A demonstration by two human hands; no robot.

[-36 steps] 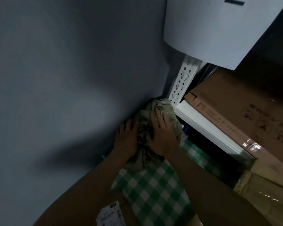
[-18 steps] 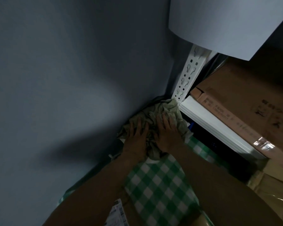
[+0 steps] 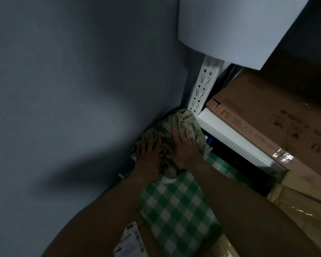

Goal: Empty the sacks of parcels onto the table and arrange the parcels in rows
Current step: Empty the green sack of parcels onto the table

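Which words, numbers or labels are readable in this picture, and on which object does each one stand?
No text can be read with certainty.
Cardboard box on the white shelf: rows of dark print and symbols, too blurred to read.
Shipping label on the parcel at the bottom edge: small print and barcode-like marks, too small to read.
White sheet hanging at the top: no writing shows on it in this picture.

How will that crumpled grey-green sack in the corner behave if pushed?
The sack is heavily creased, so probably floppy: it should squash rather than slide. Both hands, left hand and right hand, press flat on it, suggesting it gives. It looks empty, likely light.
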